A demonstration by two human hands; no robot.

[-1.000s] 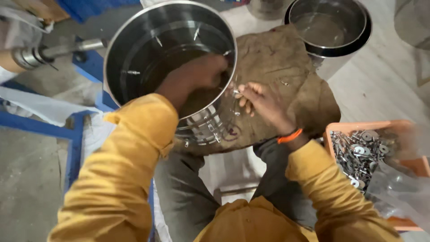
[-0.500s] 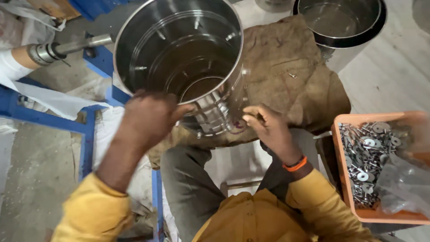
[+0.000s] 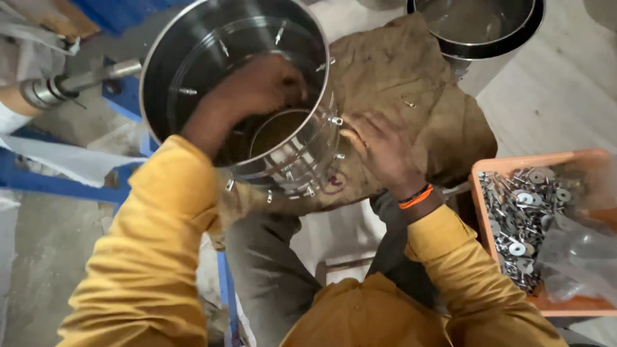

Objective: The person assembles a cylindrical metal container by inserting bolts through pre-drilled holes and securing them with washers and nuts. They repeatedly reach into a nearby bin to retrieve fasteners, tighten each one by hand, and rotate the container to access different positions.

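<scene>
The left hand has moved from the outer rim back inside the steel drum, which lies tilted on brown sacking over the lap; whether it grips anything cannot be told. The right hand rests open on the sacking, fingertips beside a rivet. An orange tray of washers sits right.

A pale plank floor is seen at right, grey concrete at left. A blue metal frame is noted beside it. 1 brown sackcloth is spread centrally. Lighting is even.
</scene>
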